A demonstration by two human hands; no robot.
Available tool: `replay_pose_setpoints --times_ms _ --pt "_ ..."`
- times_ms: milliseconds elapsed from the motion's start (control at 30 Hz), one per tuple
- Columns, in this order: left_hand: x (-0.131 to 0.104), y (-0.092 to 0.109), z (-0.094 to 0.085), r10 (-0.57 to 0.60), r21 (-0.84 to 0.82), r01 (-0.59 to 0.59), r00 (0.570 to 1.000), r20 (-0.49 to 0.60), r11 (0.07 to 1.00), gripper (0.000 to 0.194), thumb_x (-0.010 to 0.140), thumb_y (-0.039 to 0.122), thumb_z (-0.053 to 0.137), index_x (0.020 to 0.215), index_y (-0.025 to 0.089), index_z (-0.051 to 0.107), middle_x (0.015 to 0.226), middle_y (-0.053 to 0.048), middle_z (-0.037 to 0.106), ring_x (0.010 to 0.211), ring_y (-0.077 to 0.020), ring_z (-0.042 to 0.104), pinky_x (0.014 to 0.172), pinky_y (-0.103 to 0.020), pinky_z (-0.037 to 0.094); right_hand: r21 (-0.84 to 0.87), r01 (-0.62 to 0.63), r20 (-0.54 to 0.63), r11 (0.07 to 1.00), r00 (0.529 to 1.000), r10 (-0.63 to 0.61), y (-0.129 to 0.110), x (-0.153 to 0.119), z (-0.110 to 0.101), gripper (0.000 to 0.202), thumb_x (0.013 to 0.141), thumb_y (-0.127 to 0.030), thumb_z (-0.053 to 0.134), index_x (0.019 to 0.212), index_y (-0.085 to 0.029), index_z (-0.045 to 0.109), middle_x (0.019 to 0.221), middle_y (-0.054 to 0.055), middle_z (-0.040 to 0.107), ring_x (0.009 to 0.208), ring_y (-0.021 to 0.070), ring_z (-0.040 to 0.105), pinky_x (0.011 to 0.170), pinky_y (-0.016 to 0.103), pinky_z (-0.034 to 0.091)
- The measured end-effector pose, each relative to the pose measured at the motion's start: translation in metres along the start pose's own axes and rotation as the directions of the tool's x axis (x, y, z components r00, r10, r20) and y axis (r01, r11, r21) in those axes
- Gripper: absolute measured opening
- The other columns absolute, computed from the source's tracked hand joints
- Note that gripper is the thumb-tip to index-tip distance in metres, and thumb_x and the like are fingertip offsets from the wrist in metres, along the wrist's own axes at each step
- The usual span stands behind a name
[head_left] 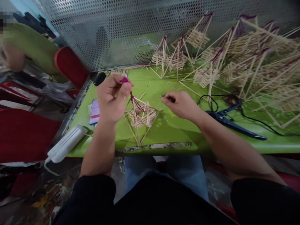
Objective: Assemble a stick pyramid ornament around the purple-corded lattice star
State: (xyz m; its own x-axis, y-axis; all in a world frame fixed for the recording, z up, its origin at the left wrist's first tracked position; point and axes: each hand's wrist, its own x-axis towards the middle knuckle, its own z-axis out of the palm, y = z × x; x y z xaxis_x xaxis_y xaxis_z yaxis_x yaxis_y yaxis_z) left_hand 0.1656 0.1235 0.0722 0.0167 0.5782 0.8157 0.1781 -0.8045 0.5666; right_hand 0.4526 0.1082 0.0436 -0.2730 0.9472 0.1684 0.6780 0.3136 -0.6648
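My left hand (113,98) pinches a purple cord (124,80) at the left of the green table (173,125). From its fingers the cord runs down to the top of a wooden stick frame (143,116), which has a cluster of small sticks inside and touches the tabletop. To the right of this frame, my right hand (179,103) is closed, its fingertips together on a small dark thing (163,95) too small to make out.
More stick frames (206,75) crowd the back and right. Dark blue pliers (231,120) and a black cable lie at right. A phone (94,112), a black object (99,79) and a white roll-like item (67,143) are at left. Another person sits far left, behind red chairs.
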Motion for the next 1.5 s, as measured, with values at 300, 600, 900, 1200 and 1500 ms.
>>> replay_pose_setpoints --times_ms 300,600,900,1200,1500 --pt "0.001 0.015 -0.002 0.006 -0.088 -0.010 0.999 -0.046 0.996 0.031 0.109 0.054 0.080 0.101 0.025 0.078 0.077 0.001 0.064 0.064 -0.0115 0.061 0.059 -0.031 0.043 0.071 -0.004 -0.130 0.997 0.991 0.013 0.012 0.007 -0.017 0.031 0.106 -0.039 0.070 0.082 -0.021 0.070 0.072 0.003 0.066 0.064 0.0177 0.052 0.066 0.039 0.036" --pt "0.008 0.025 -0.006 0.042 -0.132 -0.073 0.973 -0.228 0.989 0.040 0.105 0.061 0.084 0.093 0.025 0.069 0.068 0.004 0.052 0.051 -0.0097 0.044 0.050 -0.029 0.037 0.122 0.038 -0.357 0.992 0.934 0.009 0.028 0.016 -0.036 0.035 0.104 -0.037 0.072 0.072 -0.022 0.064 0.067 0.002 0.064 0.063 0.0158 0.050 0.063 0.038 0.036" --pt "0.030 -0.021 -0.057 0.022 -0.163 -0.151 0.794 -0.607 0.975 0.043 0.097 0.061 0.084 0.099 0.026 0.059 0.058 0.009 0.032 0.049 -0.0095 0.016 0.052 -0.035 0.010 0.176 0.024 -0.463 0.984 0.884 0.061 0.051 0.025 -0.050 0.045 0.105 -0.053 0.076 0.071 -0.025 0.066 0.063 0.003 0.066 0.055 0.0172 0.051 0.058 0.039 0.037" --pt "0.033 -0.111 -0.093 -0.299 0.143 0.376 0.874 -0.383 0.916 0.064 0.080 0.069 0.090 0.109 0.019 0.065 0.086 0.005 0.062 0.072 -0.0070 0.049 0.067 -0.032 0.028 0.224 0.031 -0.592 0.974 0.798 0.111 0.056 0.023 -0.063 0.047 0.108 -0.060 0.072 0.078 -0.025 0.069 0.067 0.006 0.066 0.058 0.0165 0.053 0.059 0.038 0.039" --pt "0.017 -0.115 -0.012 -0.717 0.628 0.364 0.479 0.507 0.688 0.049 0.080 0.065 0.089 0.076 0.019 0.073 0.064 -0.001 0.066 0.070 -0.0167 0.059 0.070 -0.034 0.053 0.191 0.058 -0.491 0.980 0.870 0.045 0.051 0.027 -0.037 0.048 0.104 -0.059 0.076 0.071 -0.027 0.063 0.064 0.004 0.064 0.057 0.0185 0.052 0.060 0.040 0.038"
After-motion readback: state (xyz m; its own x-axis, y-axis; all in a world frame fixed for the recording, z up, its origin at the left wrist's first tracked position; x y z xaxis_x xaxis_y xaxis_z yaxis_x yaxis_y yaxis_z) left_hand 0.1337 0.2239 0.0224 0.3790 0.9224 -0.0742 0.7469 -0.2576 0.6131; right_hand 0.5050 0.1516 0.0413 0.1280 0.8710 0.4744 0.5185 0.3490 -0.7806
